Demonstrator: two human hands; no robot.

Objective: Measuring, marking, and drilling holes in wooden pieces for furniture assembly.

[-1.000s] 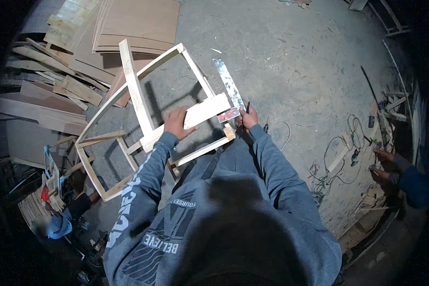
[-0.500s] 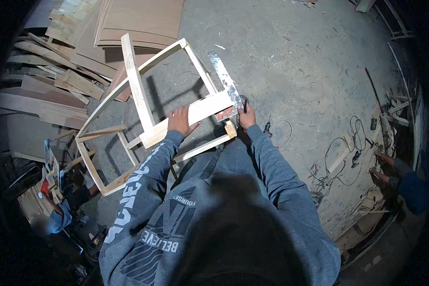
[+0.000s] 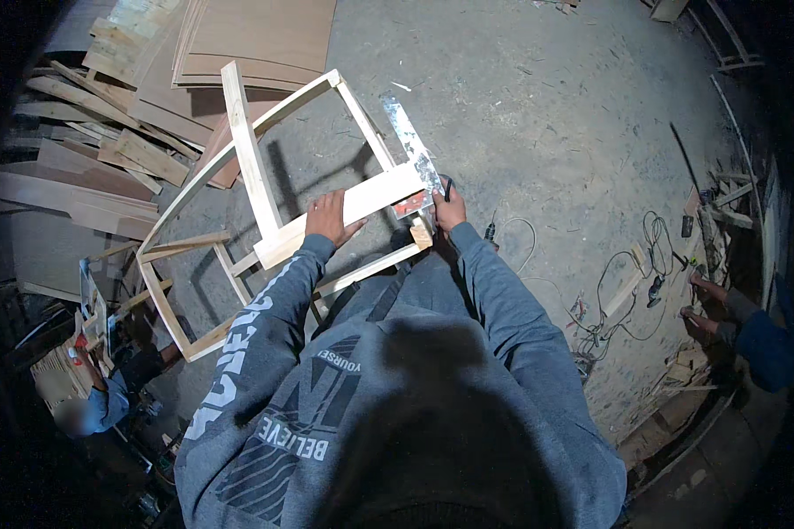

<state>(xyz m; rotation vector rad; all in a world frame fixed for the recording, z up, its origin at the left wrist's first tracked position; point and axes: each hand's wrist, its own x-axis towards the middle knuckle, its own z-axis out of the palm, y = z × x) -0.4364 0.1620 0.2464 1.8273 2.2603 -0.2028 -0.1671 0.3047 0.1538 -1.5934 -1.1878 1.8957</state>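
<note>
A short, wide pale board [image 3: 375, 193] lies across a wooden frame [image 3: 186, 197] in front of me. My left hand [image 3: 328, 219] grips the board across its width, fingers over the far edge and thumb along the near one. In my right hand [image 3: 450, 210] is the dark handle of a handsaw [image 3: 405, 130]. Its paint-spotted blade points away from me, crossing the board's right end, with a red patch near the handle. Whether the teeth are in the wood I cannot tell. A long batten [image 3: 250, 150] runs from the board's left end across the frame's curved rail.
Stacked plywood sheets [image 3: 256, 40] and scrap boards [image 3: 106, 101] lie at the far left. At right, cables [image 3: 602, 331] and a power drill [image 3: 655, 291] lie on the floor. One person [image 3: 767, 344] works at the right edge, another [image 3: 110, 401] at the lower left.
The whole scene has shifted slightly left in view. Both hands keep their hold on the board and the handsaw; the blade sits at nearly the same place on the board.
</note>
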